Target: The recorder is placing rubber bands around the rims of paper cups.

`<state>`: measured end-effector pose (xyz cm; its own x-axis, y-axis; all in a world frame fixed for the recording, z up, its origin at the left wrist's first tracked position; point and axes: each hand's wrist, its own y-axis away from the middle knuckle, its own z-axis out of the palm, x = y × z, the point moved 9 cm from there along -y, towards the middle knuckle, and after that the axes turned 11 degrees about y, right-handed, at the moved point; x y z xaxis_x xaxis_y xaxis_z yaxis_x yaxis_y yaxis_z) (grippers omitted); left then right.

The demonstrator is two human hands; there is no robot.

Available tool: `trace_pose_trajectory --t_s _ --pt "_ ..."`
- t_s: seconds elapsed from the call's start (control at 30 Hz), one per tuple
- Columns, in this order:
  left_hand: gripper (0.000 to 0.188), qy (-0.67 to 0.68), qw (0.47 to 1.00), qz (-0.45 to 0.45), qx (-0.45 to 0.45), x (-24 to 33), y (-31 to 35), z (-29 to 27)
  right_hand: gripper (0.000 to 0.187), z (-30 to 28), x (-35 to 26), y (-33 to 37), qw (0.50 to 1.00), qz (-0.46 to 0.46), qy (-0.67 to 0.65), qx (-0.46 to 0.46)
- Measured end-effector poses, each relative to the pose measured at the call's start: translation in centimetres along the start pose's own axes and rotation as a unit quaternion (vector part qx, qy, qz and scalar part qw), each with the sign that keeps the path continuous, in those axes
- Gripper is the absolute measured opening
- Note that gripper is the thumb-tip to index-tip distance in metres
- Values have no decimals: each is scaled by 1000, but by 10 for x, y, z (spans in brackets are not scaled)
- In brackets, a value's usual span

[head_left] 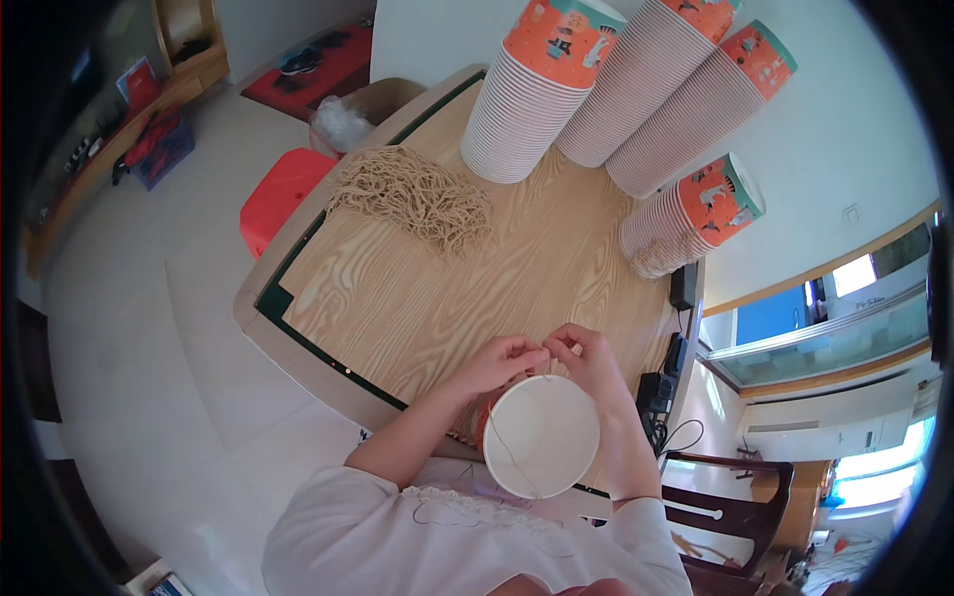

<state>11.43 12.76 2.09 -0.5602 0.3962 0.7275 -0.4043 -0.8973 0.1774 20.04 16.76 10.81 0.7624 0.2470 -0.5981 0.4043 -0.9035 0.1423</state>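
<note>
Close to my body at the table's near edge is a paper bucket, its white inside facing up and a bit of orange outer wall showing on the left. A thin tan cord runs across its opening to the far rim. Just above that rim, my left hand and my right hand meet with fingertips pinched, and the cord rises between them. Whether it is knotted there is too small to tell. Farther left on the table lies a loose heap of similar tan cords.
Tall nested stacks of orange-printed paper buckets stand at the table's far side, with a shorter stack to the right. Black power adapters and cables line the right edge. A red stool is beyond the left edge; a dark chair stands at right.
</note>
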Motion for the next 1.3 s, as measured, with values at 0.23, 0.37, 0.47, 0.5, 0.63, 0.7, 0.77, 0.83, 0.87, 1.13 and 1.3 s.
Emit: trace_pose_trajectory --t_s 0.23,0.37,0.47,0.5,0.63,0.7,0.77,0.83,0.87,1.13,1.3 --pt "21 48 998 29 -23 4 -2 9 7 2 -19 -3 992 -71 -106 3" --pt "19 -46 998 47 14 13 2 7 6 2 -6 -2 989 31 -143 -6" --pt "17 -84 993 77 34 15 2 7 7 8 -15 -3 997 -30 -49 -55" --pt "17 -77 992 93 35 17 4 6 7 10 -17 -4 996 -33 -50 -59" --pt "16 -93 990 100 34 18 6 -1 9 3 -18 -4 997 -52 -33 -36" --pt "15 -84 991 91 45 17 7 -7 9 2 -18 -3 997 -63 -43 -33" --pt "15 -71 992 101 31 21 8 -8 10 -1 -18 -1 996 -56 -73 -21" --pt "16 -58 992 112 16 27 11 -7 10 -2 -13 -3 995 -59 -75 -17" --pt "16 -76 989 121 -23 33 14 1 10 -2 -10 -4 995 -64 -77 -11" --pt "17 -89 986 108 -90 37 13 9 8 12 13 -1 979 -43 -193 -54" --pt "8 -133 976 147 -89 45 14 10 6 32 41 12 950 40 -300 -73"
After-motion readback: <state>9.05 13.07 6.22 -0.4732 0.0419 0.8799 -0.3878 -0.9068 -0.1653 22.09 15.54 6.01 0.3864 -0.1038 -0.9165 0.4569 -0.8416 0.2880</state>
